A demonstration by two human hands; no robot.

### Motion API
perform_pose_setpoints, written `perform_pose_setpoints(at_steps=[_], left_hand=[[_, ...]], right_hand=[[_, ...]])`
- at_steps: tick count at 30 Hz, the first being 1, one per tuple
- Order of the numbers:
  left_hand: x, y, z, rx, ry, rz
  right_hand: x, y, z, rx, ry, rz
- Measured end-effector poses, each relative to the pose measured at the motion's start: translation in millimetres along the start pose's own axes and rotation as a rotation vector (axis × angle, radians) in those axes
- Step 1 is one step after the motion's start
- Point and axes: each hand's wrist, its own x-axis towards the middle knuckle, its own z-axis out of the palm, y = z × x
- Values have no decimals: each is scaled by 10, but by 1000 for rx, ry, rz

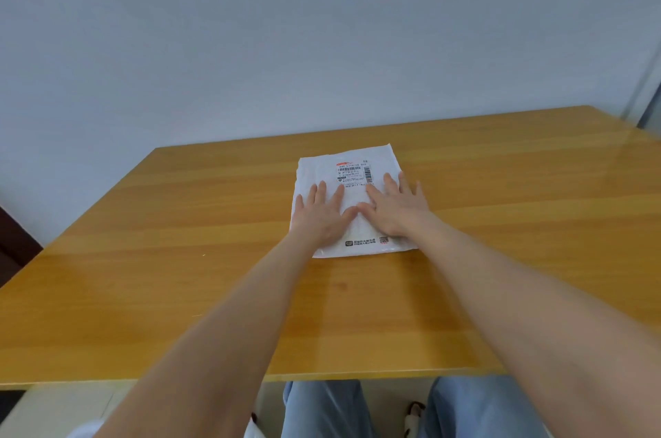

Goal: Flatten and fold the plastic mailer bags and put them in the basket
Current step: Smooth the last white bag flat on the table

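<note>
Forearms [229, 330] reach; left hand [323, 214] and right hand [397, 210] press, splayed flat, on mailer [316, 169].

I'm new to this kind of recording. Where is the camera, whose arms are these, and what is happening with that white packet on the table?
There is no machine here. The single picture comes from a wide-angle camera worn on a person's head, looking forward and down, so the two bare arms are the wearer's own. On the wooden table lies one white plastic mailer bag with a printed shipping label near its far end. The left hand and right hand lie flat on it side by side, fingers straight, pressing it down. Nothing is held or lifted. No basket shows in this view. Below the table's near edge are the person's light blue trousers.
</note>
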Motion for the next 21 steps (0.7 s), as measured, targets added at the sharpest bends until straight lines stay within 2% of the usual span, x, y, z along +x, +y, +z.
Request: perform_pose_setpoints(at_steps=[7,12,15,21], left_hand=[[-18,10,20,24,-41,2],[-104,-174,-144,87,-82,64],[-254,-420,-208,100,-44,40],[-561,-777,-209,76,151,-106]], right_hand=[[-2,19,70,69,-54,24],[-112,-163,-109,-10,77,35],[-143,-246,-202,-54,103,-63],[-146,-477,-287,309,41,-238]])
